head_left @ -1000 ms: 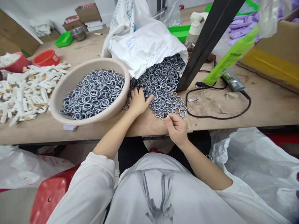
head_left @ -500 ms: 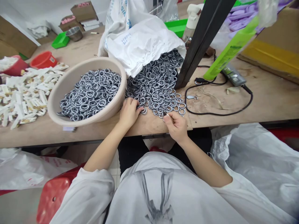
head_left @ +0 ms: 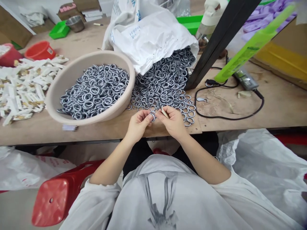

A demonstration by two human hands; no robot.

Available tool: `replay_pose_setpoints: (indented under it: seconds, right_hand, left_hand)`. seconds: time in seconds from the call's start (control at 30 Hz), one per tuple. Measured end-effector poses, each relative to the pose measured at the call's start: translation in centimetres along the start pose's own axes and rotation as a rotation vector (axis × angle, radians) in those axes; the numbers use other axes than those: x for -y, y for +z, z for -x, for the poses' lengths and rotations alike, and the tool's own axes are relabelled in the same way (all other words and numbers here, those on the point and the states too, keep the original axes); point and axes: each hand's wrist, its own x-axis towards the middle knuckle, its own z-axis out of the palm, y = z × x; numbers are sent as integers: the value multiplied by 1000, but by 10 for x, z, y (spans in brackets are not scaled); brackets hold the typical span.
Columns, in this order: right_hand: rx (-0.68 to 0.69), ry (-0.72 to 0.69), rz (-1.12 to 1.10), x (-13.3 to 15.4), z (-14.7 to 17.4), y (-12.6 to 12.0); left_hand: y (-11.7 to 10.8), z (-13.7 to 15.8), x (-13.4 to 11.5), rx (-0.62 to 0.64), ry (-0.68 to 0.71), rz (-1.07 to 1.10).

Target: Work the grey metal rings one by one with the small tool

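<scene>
Between the thumb and fingers of my left hand [head_left: 139,124] is a grey ring [head_left: 153,117], held just above the table's front part. Close beside it, my right hand [head_left: 174,124] is closed around a small pale pointed stick [head_left: 164,112], its fingertips at the ring's right side. What kind of tool the stick is, I cannot tell. Behind both hands spreads a heap of loose grey rings [head_left: 163,86], spilling from a white woven sack [head_left: 153,38]. To the left stands a beige basin [head_left: 51,105] holding many more such rings.
A heap of white strips [head_left: 26,86] covers the table's left side, near a red bowl [head_left: 39,51]. Right of the rings rises a black post [head_left: 211,48]. A black cable [head_left: 230,117] loops beside a green bottle-like packet [head_left: 242,59]. A red stool [head_left: 50,201] stands lower left.
My left hand has left the pile beside the basin and now holds a ring. My right hand has moved left, bringing both hands together. The view has shifted slightly.
</scene>
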Motion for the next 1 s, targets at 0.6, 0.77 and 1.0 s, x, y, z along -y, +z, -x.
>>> replay_pose_setpoints:
  seconds: [0.6,0.77,1.0]
  right_hand:
    - [-23,-135,535,10,-2,-5]
    - [152,-208,224,23,8,10]
    - [49,-192,281,25,12,2]
  left_hand:
    - [-16,14,6,-90,-141,208]
    - [-3,24,0,-52,-87,176]
    - [2,34,-9,16,-123,169]
